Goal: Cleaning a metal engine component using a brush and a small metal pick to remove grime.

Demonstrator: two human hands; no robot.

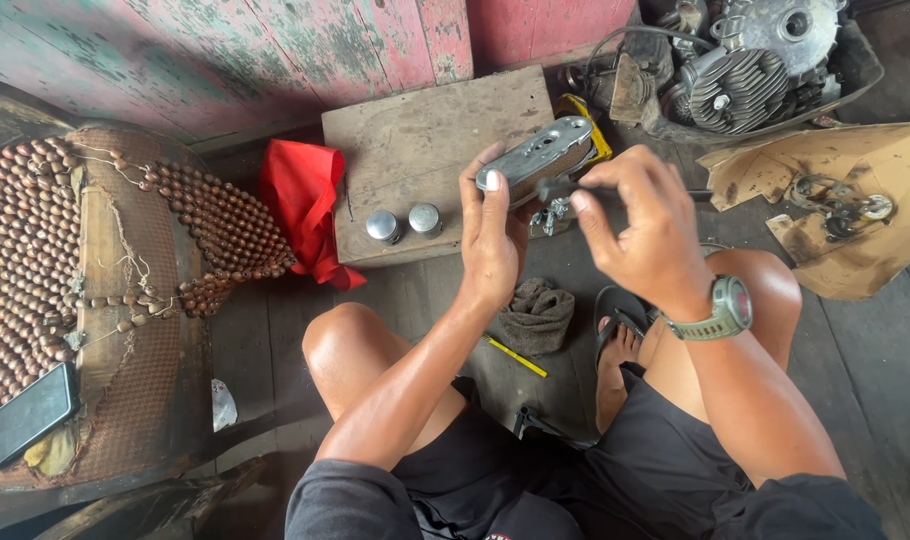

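The grey metal cover [537, 155] is gripped by the left hand [493, 240]; the dark tool [575, 187], pinched in the right hand [643, 235], is best kept square.

Bare left hand [492, 235] and forearm, bare right hand [643, 225], chunky olive-green wristwatch with round dark red-rimmed face [726, 308] on the right wrist, dark grey short sleeves, black shorts, bare knees, dark flip-flop sandal [615, 312] on one bare foot
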